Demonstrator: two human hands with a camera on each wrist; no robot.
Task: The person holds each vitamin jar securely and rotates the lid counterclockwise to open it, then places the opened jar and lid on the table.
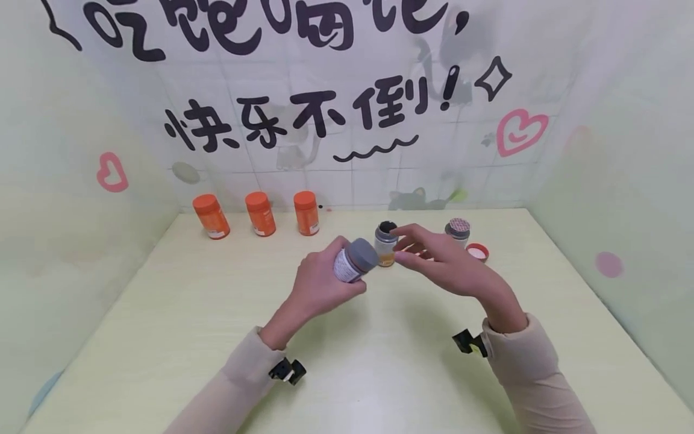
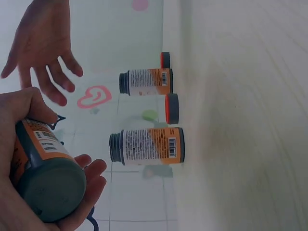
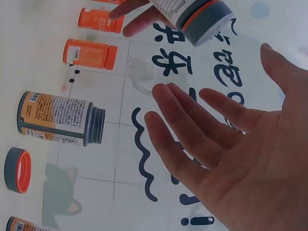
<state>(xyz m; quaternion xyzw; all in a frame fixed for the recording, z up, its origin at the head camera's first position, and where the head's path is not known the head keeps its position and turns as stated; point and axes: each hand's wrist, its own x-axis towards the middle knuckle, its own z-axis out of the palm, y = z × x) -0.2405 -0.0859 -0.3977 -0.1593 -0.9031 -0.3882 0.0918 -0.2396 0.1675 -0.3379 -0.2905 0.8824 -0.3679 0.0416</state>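
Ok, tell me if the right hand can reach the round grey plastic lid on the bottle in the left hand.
Likely yes: the right hand is empty and close by, and the grey lid sticks out clear of the left hand, with nothing visible between.

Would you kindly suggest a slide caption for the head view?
A capped bottle in a person's left grip, right grip nearby, three orange bottles standing farther back.

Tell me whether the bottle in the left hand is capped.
Capped: the grey lid sits on the bottle, orange showing at its edge in the right wrist view. How tightly, I cannot tell.
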